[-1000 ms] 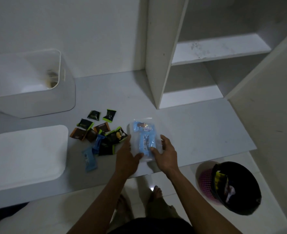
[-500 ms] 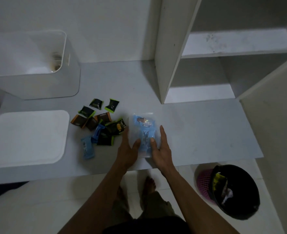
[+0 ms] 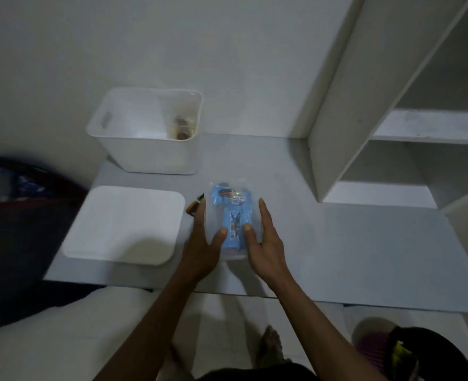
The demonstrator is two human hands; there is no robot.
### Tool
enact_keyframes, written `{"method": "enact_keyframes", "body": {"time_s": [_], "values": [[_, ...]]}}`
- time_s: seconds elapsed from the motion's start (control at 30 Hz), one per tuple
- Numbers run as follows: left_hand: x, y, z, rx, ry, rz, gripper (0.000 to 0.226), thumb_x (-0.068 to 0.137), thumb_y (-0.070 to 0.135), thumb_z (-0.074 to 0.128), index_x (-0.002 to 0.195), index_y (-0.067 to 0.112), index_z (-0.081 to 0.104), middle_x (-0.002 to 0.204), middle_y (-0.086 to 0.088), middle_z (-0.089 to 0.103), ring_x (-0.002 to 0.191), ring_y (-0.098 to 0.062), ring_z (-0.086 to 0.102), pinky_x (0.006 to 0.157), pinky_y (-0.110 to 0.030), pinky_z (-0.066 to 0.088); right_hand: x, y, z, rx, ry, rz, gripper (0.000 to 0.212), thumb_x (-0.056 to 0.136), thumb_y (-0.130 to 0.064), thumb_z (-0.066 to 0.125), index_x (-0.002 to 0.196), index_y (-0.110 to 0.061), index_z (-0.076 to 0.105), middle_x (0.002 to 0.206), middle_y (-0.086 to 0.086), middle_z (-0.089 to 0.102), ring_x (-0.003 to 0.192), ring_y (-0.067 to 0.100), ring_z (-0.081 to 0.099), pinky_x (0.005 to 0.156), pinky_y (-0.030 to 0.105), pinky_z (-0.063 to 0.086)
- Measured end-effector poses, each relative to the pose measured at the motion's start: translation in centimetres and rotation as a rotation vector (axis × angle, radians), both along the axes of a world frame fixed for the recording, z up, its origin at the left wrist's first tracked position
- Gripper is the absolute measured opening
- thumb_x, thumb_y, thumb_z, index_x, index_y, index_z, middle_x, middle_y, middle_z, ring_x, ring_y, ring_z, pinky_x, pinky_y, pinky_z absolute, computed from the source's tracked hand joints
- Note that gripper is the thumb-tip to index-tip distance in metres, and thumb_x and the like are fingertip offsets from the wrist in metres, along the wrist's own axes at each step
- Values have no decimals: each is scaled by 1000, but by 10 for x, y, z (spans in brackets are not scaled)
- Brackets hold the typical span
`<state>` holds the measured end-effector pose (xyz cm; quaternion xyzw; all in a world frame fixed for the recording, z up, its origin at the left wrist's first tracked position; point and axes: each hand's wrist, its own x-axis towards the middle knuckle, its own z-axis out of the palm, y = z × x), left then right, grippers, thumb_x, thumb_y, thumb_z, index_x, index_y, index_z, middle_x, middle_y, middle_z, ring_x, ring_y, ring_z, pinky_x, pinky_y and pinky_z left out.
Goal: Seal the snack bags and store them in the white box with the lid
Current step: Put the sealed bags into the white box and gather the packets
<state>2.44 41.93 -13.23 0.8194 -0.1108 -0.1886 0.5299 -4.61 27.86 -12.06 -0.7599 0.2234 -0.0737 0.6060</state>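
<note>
Far left, lid (image 3: 122,224) is lying flat on the counter (image 3: 337,243), w/ the white box (image 3: 147,152) standing open behind it, near the wall; something small is sitting in the box's back right corner, can't tell what. Just right of the lid, a few loose snack packets (image 3: 195,206) are peeking out, mostly hidden behind the left hand (image 3: 202,243). That hand is lying open along the left edge of the clear snack bag (image 3: 232,218), fingers straight, thumb pressing on top. Right hand (image 3: 263,243) is mirroring it on the right edge, also open, thumb on top. So the bag is being cradled btwn both palms rather than pinched; whether it's lifted off the counter, can't tell. Bag's long axis is running away from the person, blue packets inside. Box is sitting up and to the left of the bag, so left hand is nearer it; prob. the carry goes forward-left.
</note>
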Motion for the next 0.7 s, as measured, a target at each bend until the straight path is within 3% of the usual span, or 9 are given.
{"method": "enact_keyframes", "body": {"time_s": [0.17, 0.23, 0.33, 0.47, 0.53, 0.6, 0.7], "values": [[35, 104, 35, -37, -76, 80, 77, 92, 40, 64, 154, 34, 20, 150, 5, 43, 128, -18, 52, 102, -44, 51, 41, 99, 22, -83, -60, 56, 59, 100, -46, 47, 146, -53, 11, 127, -42, 34, 110, -14, 50, 88, 10, 49], [50, 142, 41, -60, -84, 113, 72, 93, 34, 64, 153, 35, 23, 142, 12, 46, 119, -12, 54, 98, -34, 52, 56, 134, 29, -77, -79, 70, 60, 100, -43, 47, 149, -47, 13, 131, -36, 33, 112, -16, 46, 92, 8, 45], [69, 187, 55, -77, -83, 113, 72, 94, 35, 62, 153, 38, 22, 138, 14, 46, 112, -9, 55, 87, -21, 54, 71, 178, 42, -95, -79, 66, 63, 99, -47, 47, 153, -43, 16, 138, -28, 34, 122, -4, 46, 102, 24, 47], [93, 223, 72, -130, -66, 81, 71, 94, 35, 62, 152, 41, 22, 142, 14, 48, 116, -9, 57, 83, -20, 56, 94, 213, 60, -107, -98, 58, 61, 100, -47, 47, 152, -44, 16, 132, -32, 37, 114, -6, 51, 97, 21, 48], [106, 229, 79, -144, -71, 72, 70, 94, 34, 62, 152, 41, 22, 139, 14, 48, 115, -8, 57, 78, -15, 56, 107, 220, 69, -98, -104, 58, 58, 101, -42, 47, 150, -44, 17, 117, -43, 38, 97, -15, 57, 85, 13, 51], [125, 232, 83, -158, -57, 79, 70, 94, 37, 62, 151, 44, 22, 142, 13, 49, 120, -11, 57, 87, -26, 58, 125, 222, 76, -112, -105, 49, 57, 101, -42, 46, 150, -46, 18, 108, -44, 38, 87, -15, 57, 76, 11, 52], [156, 233, 92, -162, -59, 72, 72, 88, 51, 65, 147, 53, 23, 144, 12, 50, 125, -16, 56, 95, -44, 56, 155, 221, 87, -112, -116, 25, 58, 100, -46, 46, 151, -47, 18, 127, -22, 52, 98, -1, 61, 81, 18, 57]]}}
